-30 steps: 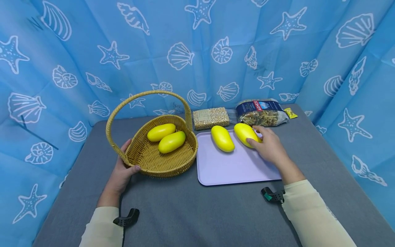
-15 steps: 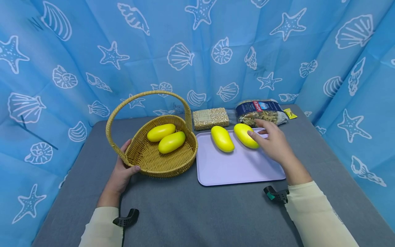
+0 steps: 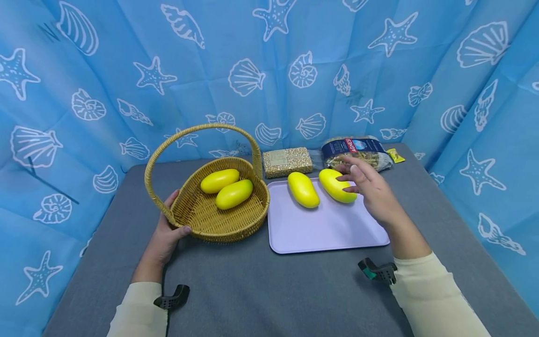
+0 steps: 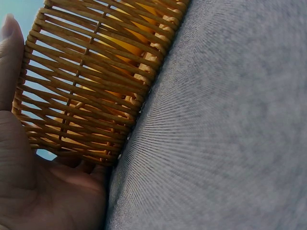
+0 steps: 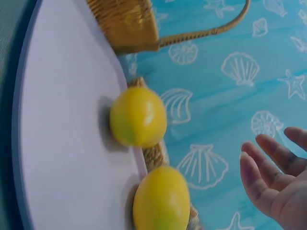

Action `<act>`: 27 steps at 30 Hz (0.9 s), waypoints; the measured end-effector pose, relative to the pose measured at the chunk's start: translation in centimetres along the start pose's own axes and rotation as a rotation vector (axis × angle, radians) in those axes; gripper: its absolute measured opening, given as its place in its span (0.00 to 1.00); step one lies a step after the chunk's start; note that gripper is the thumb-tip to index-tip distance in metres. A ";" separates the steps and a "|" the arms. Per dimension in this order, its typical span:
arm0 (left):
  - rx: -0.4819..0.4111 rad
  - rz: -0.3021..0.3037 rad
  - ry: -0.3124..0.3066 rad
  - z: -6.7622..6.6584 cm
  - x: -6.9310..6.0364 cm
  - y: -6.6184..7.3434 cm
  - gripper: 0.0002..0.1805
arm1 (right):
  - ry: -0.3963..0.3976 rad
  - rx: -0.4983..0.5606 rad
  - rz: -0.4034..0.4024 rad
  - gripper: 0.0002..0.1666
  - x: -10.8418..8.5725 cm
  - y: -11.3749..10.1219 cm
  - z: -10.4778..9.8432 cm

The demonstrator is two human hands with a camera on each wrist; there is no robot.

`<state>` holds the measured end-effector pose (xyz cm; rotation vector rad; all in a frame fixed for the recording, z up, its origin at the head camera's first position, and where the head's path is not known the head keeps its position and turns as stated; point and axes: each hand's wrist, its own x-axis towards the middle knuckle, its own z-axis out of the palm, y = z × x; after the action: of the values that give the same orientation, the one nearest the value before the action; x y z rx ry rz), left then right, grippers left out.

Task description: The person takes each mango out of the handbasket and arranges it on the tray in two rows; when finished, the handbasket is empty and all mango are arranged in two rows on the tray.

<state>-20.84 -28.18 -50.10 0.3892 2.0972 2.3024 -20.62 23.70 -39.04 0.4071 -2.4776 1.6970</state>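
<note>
On the left stands a wicker basket point(image 3: 200, 213) with a tall arched handle and two yellow mangoes point(image 3: 234, 194) inside. My left hand point(image 3: 166, 238) grips its left side, thumb at the rim; in the left wrist view the palm lies by the woven wall point(image 4: 81, 81) and the fingertips are hidden. On a pale lilac tray point(image 3: 311, 234) lie two more yellow mangoes, the left one point(image 3: 303, 190) and the right one point(image 3: 335, 185). My right hand point(image 3: 376, 196) is raised by the right mango, fingers spread and holding nothing; the right wrist view shows it apart from both mangoes.
Behind the tray lie a vacuum-packed block of pale grains point(image 3: 288, 161) and a bag of pasta point(image 3: 358, 152). A small yellow packet point(image 3: 396, 155) is at the back right corner of the grey table point(image 3: 269, 295). A blue shell-print curtain point(image 3: 269, 70) closes off the back and sides.
My right hand has let go of the right mango on the tray, lifted and drawn back to the right with its fingers opening. My left hand and the basket have stayed put.
</note>
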 end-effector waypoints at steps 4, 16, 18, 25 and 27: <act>0.003 0.002 0.000 0.0 0.1 0.0 0.56 | -0.055 0.125 -0.051 0.36 -0.4 -0.8 0.1; 0.007 -0.004 0.004 -0.1 0.0 -0.1 0.57 | -0.220 0.413 -0.169 0.53 -0.7 -1.2 3.6; 0.006 -0.003 0.004 -0.1 0.0 0.0 0.56 | -0.259 0.430 -0.181 0.54 -0.7 -1.2 4.4; 0.009 0.004 -0.001 0.0 0.0 0.0 0.56 | -0.361 0.510 -0.213 0.50 -0.6 -1.1 6.9; 0.006 0.007 -0.001 0.0 -0.1 0.0 0.56 | -0.388 0.516 -0.222 0.50 -0.4 -1.4 7.6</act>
<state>-20.73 -28.25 -50.14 0.3991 2.1068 2.2995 -19.39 16.23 -40.71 1.1090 -2.0612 2.3184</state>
